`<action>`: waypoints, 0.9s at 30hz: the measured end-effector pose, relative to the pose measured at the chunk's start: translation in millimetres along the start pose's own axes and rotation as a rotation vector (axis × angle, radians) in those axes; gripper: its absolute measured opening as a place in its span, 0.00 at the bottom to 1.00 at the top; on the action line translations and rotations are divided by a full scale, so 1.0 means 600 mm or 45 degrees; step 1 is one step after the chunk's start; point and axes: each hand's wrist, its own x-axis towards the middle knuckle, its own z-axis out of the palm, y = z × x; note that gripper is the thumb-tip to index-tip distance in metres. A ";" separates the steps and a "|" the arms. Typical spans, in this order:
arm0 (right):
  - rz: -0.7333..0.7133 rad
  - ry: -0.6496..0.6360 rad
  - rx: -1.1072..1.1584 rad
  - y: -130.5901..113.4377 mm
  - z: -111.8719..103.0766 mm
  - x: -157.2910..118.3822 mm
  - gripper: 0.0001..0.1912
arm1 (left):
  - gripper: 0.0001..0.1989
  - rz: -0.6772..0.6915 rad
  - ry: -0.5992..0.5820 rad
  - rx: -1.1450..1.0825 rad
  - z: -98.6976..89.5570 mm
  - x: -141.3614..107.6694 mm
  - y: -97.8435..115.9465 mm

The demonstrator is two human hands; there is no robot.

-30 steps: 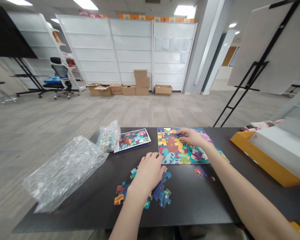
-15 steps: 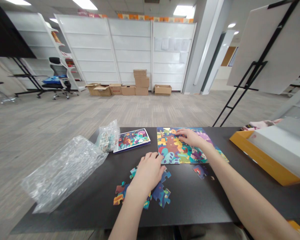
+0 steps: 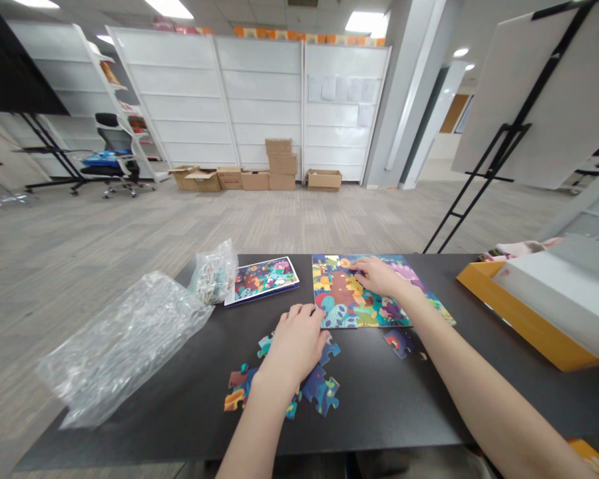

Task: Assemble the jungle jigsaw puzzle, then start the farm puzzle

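Observation:
My right hand (image 3: 378,276) lies on the upper part of a colourful jigsaw puzzle (image 3: 340,286), fingers stretched forward and fingertips touching its surface. Palm down at the puzzle's lower left corner is my left hand (image 3: 299,336), fingers loosely extended, hiding part of the loose pieces below it. Around that hand lie several loose puzzle pieces (image 3: 321,391), some brown and orange at the left (image 3: 237,389). One more dark blue and red piece (image 3: 399,342) rests just below the puzzle's right half. Neither hand visibly holds anything.
A picture leaflet (image 3: 264,279) lies left of the puzzle, beside a clear bag of pieces (image 3: 214,276) and a crumpled plastic bag (image 3: 130,349). An orange-edged box (image 3: 519,319) stands at the right on the black table (image 3: 379,406). An easel (image 3: 499,159) rises behind.
Both hands stay almost where they were; the right fingers shift very slightly on the puzzle. The whole view drifts a little to the left.

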 end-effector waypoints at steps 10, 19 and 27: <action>0.049 0.068 0.148 0.009 0.007 -0.005 0.17 | 0.13 0.005 -0.012 0.002 0.000 0.000 0.000; 0.114 0.087 0.170 0.018 0.011 -0.008 0.24 | 0.17 0.026 -0.003 0.030 0.006 0.000 -0.006; 0.141 0.085 0.169 0.014 0.010 -0.009 0.23 | 0.18 0.029 -0.007 0.010 0.008 0.000 -0.008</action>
